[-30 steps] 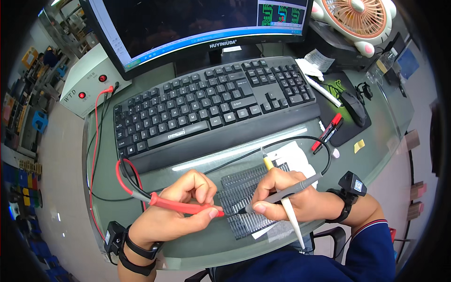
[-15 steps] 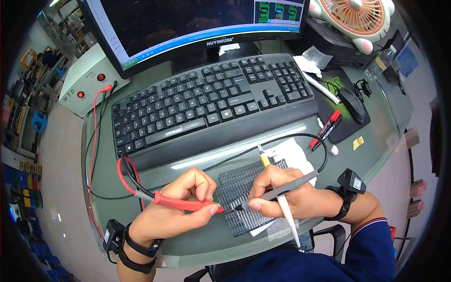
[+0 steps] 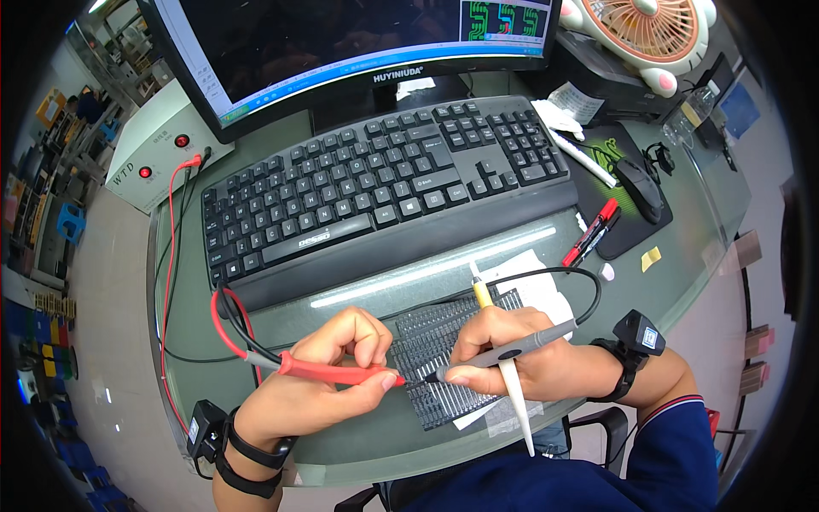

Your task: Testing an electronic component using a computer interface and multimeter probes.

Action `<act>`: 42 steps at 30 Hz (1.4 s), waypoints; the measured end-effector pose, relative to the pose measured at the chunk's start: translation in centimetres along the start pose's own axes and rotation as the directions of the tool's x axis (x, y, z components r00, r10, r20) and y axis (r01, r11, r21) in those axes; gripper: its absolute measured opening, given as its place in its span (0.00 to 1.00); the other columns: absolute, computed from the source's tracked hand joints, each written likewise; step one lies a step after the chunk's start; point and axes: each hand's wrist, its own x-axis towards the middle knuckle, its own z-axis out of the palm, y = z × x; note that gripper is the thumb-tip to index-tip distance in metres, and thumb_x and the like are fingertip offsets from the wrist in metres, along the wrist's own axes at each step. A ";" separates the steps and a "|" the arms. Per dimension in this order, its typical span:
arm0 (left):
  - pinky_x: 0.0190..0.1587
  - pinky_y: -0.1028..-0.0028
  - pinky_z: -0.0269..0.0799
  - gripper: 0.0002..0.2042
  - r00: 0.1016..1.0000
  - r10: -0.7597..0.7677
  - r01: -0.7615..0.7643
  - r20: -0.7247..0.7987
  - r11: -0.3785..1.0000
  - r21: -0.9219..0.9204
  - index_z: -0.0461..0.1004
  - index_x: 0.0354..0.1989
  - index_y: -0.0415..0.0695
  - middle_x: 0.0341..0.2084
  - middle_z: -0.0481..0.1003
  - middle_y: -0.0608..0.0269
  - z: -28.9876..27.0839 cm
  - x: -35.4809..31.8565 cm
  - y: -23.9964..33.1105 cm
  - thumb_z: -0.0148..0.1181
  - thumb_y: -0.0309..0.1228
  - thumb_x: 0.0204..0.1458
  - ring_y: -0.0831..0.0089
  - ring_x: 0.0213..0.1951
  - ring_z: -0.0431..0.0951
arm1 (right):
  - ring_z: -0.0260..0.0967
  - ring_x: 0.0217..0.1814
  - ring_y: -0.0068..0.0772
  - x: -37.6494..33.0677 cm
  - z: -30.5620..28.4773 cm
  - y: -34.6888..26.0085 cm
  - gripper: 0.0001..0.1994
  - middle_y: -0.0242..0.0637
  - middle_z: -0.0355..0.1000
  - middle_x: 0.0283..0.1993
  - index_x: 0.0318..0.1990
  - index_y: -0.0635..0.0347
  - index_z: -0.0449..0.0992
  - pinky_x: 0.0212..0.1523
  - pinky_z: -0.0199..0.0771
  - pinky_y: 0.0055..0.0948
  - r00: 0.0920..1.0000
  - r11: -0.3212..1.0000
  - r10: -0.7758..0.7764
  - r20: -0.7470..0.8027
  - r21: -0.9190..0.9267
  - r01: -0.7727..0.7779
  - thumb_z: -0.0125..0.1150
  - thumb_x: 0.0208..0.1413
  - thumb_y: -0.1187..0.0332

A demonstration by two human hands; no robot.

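My left hand (image 3: 303, 397) is closed around a red test probe (image 3: 328, 369), its tip pointing right. In my right hand (image 3: 550, 367) is a grey test probe (image 3: 537, 339) with a black tip end that points left and down. A slim tool (image 3: 518, 414) with a white tapered handle and yellow collar is also tucked in that hand, running across the palm. Both probe tips come close together over a dark panel (image 3: 422, 328) made up of rows of small dark and silvery parts. Whether the tips touch it is too small to tell.
Behind the hands lies a black keyboard (image 3: 375, 183) below a monitor (image 3: 341, 51). A white box (image 3: 162, 154) with red sockets takes the probe leads at left. Red and black markers (image 3: 591, 235), a mouse (image 3: 638, 189) and a fan (image 3: 653, 30) are at right; white paper (image 3: 546, 282) lies by the panel.
The grey probe in my right hand has tilted slightly and its cable hangs lower. The white handle's lower end has swung a little left. My left hand looks unmoved.
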 end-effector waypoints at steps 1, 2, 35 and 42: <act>0.41 0.77 0.70 0.14 1.000 0.010 -0.010 -0.004 1.000 0.022 0.56 0.29 0.45 0.32 0.62 0.66 -0.1 -0.2 0.2 0.57 0.18 0.50 0.83 0.34 0.64 | 0.72 0.24 0.24 0.2 0.0 -0.2 0.11 0.33 0.74 0.26 0.33 0.60 0.69 0.23 0.69 0.23 1.000 1.000 -0.015 0.003 -0.015 0.015 0.67 0.52 0.68; 0.41 0.78 0.70 0.14 1.000 0.021 -0.021 0.004 0.999 0.036 0.56 0.29 0.45 0.32 0.62 0.66 -0.2 -0.2 0.1 0.57 0.18 0.50 0.83 0.34 0.64 | 0.72 0.24 0.24 0.2 0.0 -0.2 0.11 0.33 0.74 0.26 0.33 0.60 0.69 0.23 0.69 0.23 1.000 1.000 -0.013 0.003 -0.015 0.013 0.67 0.52 0.68; 0.46 0.75 0.70 0.11 0.996 0.060 -0.062 0.068 0.998 0.030 0.57 0.31 0.44 0.35 0.61 0.69 0.1 -0.5 0.1 0.56 0.22 0.54 0.84 0.36 0.67 | 0.70 0.30 0.22 -0.3 0.2 -1.4 0.11 0.32 0.71 0.29 0.36 0.62 0.74 0.30 0.68 0.23 0.993 0.992 0.109 0.040 0.065 -0.111 0.61 0.58 0.63; 0.46 0.75 0.71 0.11 0.996 0.057 -0.060 0.075 0.997 0.037 0.57 0.30 0.44 0.34 0.61 0.69 0.2 -0.4 0.3 0.56 0.22 0.53 0.85 0.35 0.66 | 0.65 0.26 0.23 -0.4 0.6 -1.0 0.12 0.32 0.68 0.27 0.33 0.62 0.70 0.27 0.66 0.25 0.996 0.988 0.084 -0.014 0.130 -0.081 0.64 0.55 0.64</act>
